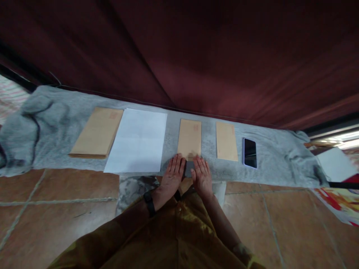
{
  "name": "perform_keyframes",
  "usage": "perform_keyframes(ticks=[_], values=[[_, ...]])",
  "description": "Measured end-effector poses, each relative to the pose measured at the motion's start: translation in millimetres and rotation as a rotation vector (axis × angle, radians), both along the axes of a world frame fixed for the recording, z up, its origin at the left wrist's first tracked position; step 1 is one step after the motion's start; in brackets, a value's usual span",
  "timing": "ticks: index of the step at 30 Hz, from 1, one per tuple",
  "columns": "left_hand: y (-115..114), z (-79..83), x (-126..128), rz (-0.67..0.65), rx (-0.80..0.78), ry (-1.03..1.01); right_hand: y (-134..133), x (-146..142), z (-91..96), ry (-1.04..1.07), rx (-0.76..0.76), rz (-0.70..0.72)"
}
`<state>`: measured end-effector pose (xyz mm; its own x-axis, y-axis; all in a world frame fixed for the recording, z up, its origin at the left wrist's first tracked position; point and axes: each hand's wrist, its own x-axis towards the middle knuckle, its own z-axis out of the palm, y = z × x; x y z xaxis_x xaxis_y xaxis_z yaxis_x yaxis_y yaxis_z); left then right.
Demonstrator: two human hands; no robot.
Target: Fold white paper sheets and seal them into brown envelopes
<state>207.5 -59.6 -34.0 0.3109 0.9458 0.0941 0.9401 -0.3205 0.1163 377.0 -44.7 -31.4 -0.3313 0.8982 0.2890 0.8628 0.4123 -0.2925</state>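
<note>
A brown paper envelope [189,136] lies upright before me on the grey cloth, its near end under my fingertips. My left hand [173,172] rests flat on its near left corner, fingers stretched out. On the near right corner my right hand [202,175] lies flat in the same way, the thumb turned inward. Neither hand grips anything. To the left are a stack of white paper [138,140] and a thick stack of brown envelopes [97,132]. A single brown envelope [226,141] sits apart on the right.
A smartphone [249,153] lies right of the single envelope. Grey cloth [283,160] covers the long narrow surface, with bunched folds at its left end. Dark red fabric [196,56] hangs along the far edge. A white sheet and a colourful printed bag [339,203] are at the far right.
</note>
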Motion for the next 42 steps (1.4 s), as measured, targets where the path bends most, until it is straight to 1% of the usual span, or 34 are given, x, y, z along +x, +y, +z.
perform_keyframes(ticks=[4, 7, 9, 13, 18, 21, 25, 28, 31, 35, 42], values=[[0.1, 0.3, -3.1, 0.008, -0.016, 0.005, 3.7, -25.1, 5.7, 0.014, -0.055, 0.113], [-1.8, 1.4, -6.6, 0.044, -0.020, 0.003, 5.0, -33.0, 5.3, -0.007, -0.093, 0.126], [-3.4, 3.8, -9.5, 0.046, -0.020, -0.007, 4.4, -31.2, 3.2, -0.022, -0.097, 0.107], [-5.3, 10.9, -15.4, 0.021, -0.039, -0.042, 1.6, -18.8, -1.6, -0.028, -0.080, 0.067], [-4.3, 17.9, -19.1, 0.008, -0.050, -0.119, 0.2, -8.1, -2.5, -0.041, -0.062, 0.029], [-1.3, 23.1, -14.9, -0.032, -0.024, -0.162, 0.4, -7.9, -2.8, -0.048, -0.055, 0.025], [6.9, 27.3, 2.6, -0.152, -0.012, -0.160, -0.6, -7.5, -6.4, -0.059, -0.042, 0.029], [13.0, 26.4, 16.2, -0.180, -0.029, -0.128, -2.0, -5.2, -10.2, -0.064, -0.032, 0.042], [16.3, 25.3, 20.5, -0.184, -0.036, -0.095, -2.6, -4.1, -11.6, -0.068, -0.032, 0.047], [15.5, 21.2, 13.9, -0.172, -0.037, -0.034, -1.3, -6.5, -9.1, -0.066, -0.037, 0.032], [6.1, 6.6, 0.1, -0.088, -0.007, 0.000, 0.2, -9.5, -6.1, -0.022, -0.039, 0.009]])
